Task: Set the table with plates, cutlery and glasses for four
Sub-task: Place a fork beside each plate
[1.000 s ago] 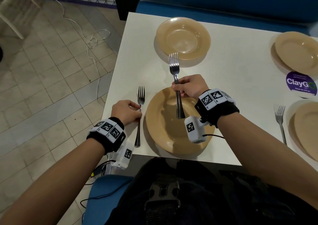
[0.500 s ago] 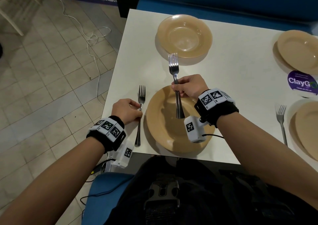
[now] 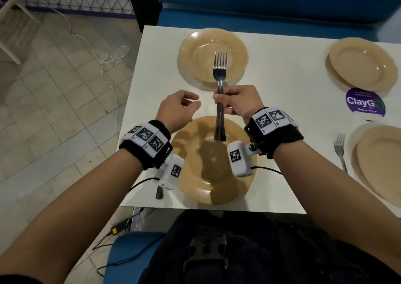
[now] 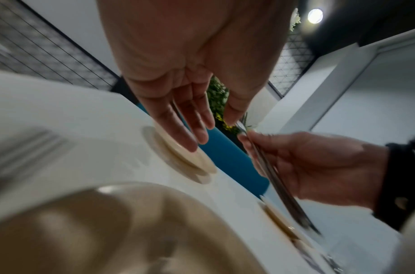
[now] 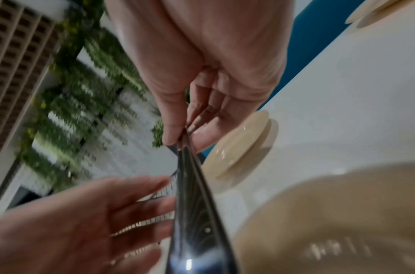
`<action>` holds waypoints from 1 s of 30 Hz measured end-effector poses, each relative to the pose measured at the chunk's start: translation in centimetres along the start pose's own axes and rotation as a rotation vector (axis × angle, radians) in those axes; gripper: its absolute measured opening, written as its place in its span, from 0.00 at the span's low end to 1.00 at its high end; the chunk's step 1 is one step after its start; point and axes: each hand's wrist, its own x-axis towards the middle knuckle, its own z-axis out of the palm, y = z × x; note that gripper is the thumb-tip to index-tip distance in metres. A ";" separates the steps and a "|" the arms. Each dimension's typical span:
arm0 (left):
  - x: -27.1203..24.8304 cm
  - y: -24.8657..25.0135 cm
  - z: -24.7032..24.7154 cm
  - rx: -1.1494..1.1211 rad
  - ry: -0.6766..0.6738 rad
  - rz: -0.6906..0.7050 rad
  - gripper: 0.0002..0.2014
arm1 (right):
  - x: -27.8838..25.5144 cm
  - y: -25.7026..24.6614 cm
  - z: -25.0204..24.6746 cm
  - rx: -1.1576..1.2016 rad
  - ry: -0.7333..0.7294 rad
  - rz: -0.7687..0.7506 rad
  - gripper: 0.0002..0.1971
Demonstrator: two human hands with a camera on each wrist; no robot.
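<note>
My right hand (image 3: 219,101) grips a small stack of steel forks (image 3: 219,73) by the handles, tines pointing away, above the gap between the near plate (image 3: 212,175) and the far plate (image 3: 195,51). My left hand (image 3: 191,104) hovers just left of those handles, fingers relaxed and holding nothing. In the right wrist view the thumb and fingers (image 5: 173,133) pinch the forks (image 5: 192,213), and the left hand (image 5: 84,222) reaches in beside them. A fork lies left of the near plate; only its handle end (image 3: 159,193) shows under my left wrist.
Two more tan plates sit at the right, one far (image 3: 360,64) and one near (image 3: 379,164), with a fork (image 3: 340,151) left of the near one. A purple ClayGo sticker (image 3: 365,103) lies between them. The white table's left edge (image 3: 130,110) borders tiled floor.
My left hand let go of the fork lying left of the near plate and rose toward the forks in my right hand. The right hand moved slightly away from me.
</note>
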 end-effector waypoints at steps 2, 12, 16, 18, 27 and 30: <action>0.5 2.1 2.9 -0.050 -0.122 -0.015 0.13 | 0.3 -0.6 -2.0 0.067 0.036 -0.035 0.05; 1.4 10.8 21.8 -0.249 -0.478 -0.019 0.20 | 2.0 1.7 -19.7 0.244 0.209 -0.046 0.01; 1.9 13.6 30.6 -0.327 -0.443 -0.033 0.19 | 3.1 3.3 -29.5 0.268 0.265 -0.028 0.08; 2.1 14.9 34.4 -0.312 -0.400 -0.033 0.17 | 3.5 3.9 -33.7 0.283 0.324 -0.008 0.10; 5.9 19.4 42.4 0.190 -0.252 0.181 0.19 | 5.5 5.4 -45.1 -0.524 0.507 -0.094 0.08; 7.4 20.8 43.1 0.375 -0.299 0.269 0.19 | 6.8 5.4 -46.8 -0.885 0.329 -0.204 0.12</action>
